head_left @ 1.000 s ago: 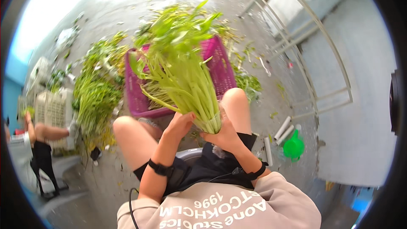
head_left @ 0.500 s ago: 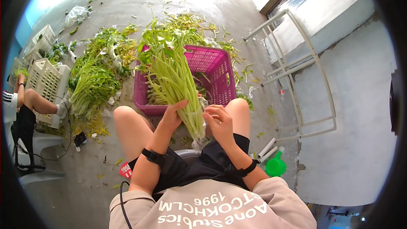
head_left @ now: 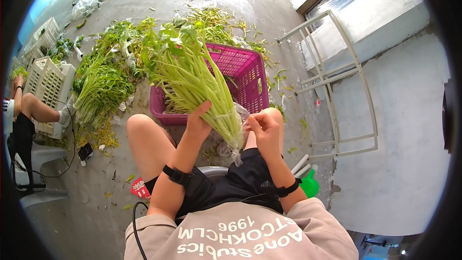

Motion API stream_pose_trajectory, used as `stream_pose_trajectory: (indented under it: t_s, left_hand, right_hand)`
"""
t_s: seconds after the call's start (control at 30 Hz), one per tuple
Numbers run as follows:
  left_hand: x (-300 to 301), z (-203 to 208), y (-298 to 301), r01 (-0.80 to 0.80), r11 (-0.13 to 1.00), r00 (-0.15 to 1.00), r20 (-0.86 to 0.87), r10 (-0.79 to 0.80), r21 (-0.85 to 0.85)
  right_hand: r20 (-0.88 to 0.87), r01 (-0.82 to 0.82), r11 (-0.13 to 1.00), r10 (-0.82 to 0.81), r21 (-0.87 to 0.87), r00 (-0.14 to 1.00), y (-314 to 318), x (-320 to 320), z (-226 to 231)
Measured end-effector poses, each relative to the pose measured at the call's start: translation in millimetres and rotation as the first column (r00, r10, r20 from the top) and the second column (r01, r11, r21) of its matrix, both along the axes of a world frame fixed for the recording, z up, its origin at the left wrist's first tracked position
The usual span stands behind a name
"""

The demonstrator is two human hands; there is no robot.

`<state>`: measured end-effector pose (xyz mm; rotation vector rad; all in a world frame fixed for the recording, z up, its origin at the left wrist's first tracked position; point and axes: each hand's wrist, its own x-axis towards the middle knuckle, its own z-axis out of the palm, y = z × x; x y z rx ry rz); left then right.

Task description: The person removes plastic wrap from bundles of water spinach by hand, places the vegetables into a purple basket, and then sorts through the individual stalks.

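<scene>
A large bunch of celery-like greens (head_left: 202, 82), with long pale stalks and leafy tops, slants across my lap. My left hand (head_left: 198, 119) is wrapped round its stalks low on the left side. Clear plastic wrap (head_left: 236, 139) covers the cut ends and trails off in a twisted tip. On the right, my right hand (head_left: 263, 125) pinches a loose edge of that plastic and draws it away from the stalks. Behind the bunch stands a purple plastic crate (head_left: 243, 72) holding more stalks, partly hidden by the greens.
Piles of greens (head_left: 103, 82) and yellowed trimmings lie on the floor left of and beyond the crate. Another person (head_left: 36, 108) sits far left by cream crates (head_left: 45, 82). A metal frame (head_left: 332, 82) leans at right. A green plastic item (head_left: 310, 183) lies near my right elbow.
The bunch has tilted, its leafy top moving left and its wrapped end right. My right hand has moved right, and the pinched plastic is now stretched out from the stalks.
</scene>
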<state>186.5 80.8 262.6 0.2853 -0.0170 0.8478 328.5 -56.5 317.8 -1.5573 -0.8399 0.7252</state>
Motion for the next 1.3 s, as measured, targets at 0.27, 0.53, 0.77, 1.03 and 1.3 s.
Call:
stream_pose_trajectory:
  t_s: [0.27, 0.53, 0.77, 1.03, 1.3]
  left_hand:
    - [-1, -24, 7, 0.019, 0.996, 1.000, -0.009, -0.020, -0.090]
    - [-4, -10, 5, 0.131, 0.991, 0.983, -0.128, -0.129, 0.009]
    - [1, -12, 2, 0.065, 0.996, 0.980, -0.185, -0.074, -0.054]
    - [2, -15, 4, -0.081, 0.995, 0.960, -0.274, 0.064, -0.050]
    - [3, -26, 9, -0.128, 0.992, 0.946, -0.303, 0.117, -0.019]
  right_hand:
    - [-0.327, -0.005, 0.994, 0.041, 0.109, 0.944, -1, -14, 8]
    - [0.216, -0.014, 1.000, 0.018, -0.020, 0.976, -1, -2, -4]
    - [0.048, -0.076, 0.996, 0.078, -0.042, 0.996, -2, -13, -15]
    - [0.435, 0.092, 0.990, -0.039, -0.103, 0.900, -17, -37, 8]
    - [0.550, -0.047, 0.995, 0.090, -0.092, 0.830, -21, -42, -13]
